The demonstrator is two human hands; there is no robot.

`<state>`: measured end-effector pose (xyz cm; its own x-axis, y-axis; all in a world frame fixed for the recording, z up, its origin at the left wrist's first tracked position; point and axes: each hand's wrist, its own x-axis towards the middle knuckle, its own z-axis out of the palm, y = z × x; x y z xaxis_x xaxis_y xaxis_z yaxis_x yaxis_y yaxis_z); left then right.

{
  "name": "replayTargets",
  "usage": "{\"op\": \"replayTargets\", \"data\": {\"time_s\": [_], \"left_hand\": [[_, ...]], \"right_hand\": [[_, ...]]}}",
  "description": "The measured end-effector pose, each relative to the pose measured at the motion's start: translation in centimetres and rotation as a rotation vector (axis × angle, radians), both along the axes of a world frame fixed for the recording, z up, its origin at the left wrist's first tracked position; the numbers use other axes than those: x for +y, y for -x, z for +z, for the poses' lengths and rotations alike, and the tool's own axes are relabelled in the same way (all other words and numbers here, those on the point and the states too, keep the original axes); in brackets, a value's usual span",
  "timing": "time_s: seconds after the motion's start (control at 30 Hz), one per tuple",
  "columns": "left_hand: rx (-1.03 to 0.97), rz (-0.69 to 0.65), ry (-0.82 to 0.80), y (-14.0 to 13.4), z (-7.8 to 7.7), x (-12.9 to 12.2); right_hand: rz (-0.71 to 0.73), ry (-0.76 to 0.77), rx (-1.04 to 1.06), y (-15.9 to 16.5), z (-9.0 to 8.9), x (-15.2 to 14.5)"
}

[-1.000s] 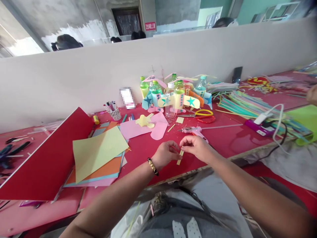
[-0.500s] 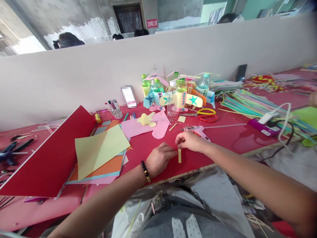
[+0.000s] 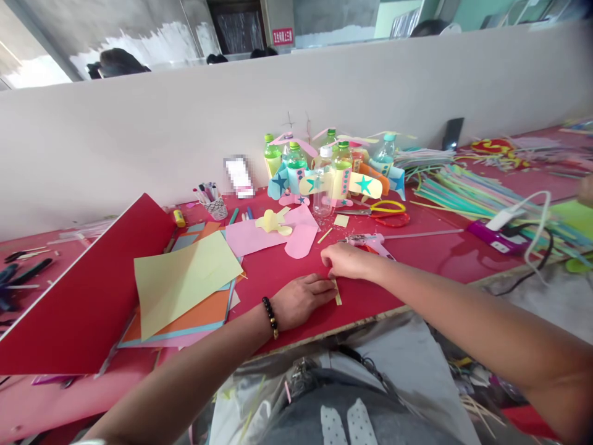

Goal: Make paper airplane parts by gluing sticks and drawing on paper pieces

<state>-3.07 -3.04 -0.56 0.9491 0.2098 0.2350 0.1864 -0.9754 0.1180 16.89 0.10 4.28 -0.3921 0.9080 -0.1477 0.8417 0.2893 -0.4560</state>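
Red tabletop (image 3: 269, 272) before pale partition (image 3: 176, 136)

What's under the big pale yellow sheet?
An orange sheet, light blue sheet and pink sheet stick out from under the pale yellow sheet. What lies under its middle is covered.

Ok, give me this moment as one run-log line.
left hand: palm down at yellow strip | right hand: curled by strip's far end | surface: red table | beyond right hand: pink glue gun
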Motion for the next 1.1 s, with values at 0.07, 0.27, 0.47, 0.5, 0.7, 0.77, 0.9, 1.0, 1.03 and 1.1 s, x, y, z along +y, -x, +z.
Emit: {"op": "replayTargets", "data": {"time_s": [0.07,0.27,0.47,0.5,0.7,0.77,0.9,1.0,1.03,1.1], "left_hand": [[-0.007,0.004,0.018,0.0,-0.1,0.0],[-0.037,0.011,0.041,-0.2,-0.1,-0.2],[-0.022,0.026,0.044,-0.1,-0.3,-0.3],[-0.018,0.031,0.051,-0.1,-0.3,-0.3],[0.004,0.040,0.114,0.0,-0.2,-0.4],[0.025,0.045,0.127,-0.1,-0.1,-0.4],[0.054,0.057,0.118,-0.3,-0.2,-0.4],[0.055,0.064,0.090,-0.6,-0.1,-0.5],[0.052,0.065,0.081,-0.6,-0.1,-0.5],[0.044,0.065,0.076,-0.7,0.1,-0.5]], "right_hand": [[0.007,-0.061,-0.007,-0.5,0.4,-0.7],[0.065,-0.216,0.070,-3.3,-1.0,-7.2],[0.270,-0.569,0.158,-3.7,-4.7,-12.7],[0.259,-0.584,0.141,-3.6,-5.0,-12.9],[0.251,-0.606,0.082,-3.7,-5.7,-12.6],[0.264,-0.618,0.061,-4.0,-5.5,-12.5],[0.296,-0.636,0.018,-4.5,-4.8,-12.2],[0.320,-0.641,0.006,-4.6,-4.4,-12.0],[0.320,-0.631,0.008,-4.8,-4.3,-11.9],[0.294,-0.600,0.039,-5.4,-4.1,-11.7]]}}
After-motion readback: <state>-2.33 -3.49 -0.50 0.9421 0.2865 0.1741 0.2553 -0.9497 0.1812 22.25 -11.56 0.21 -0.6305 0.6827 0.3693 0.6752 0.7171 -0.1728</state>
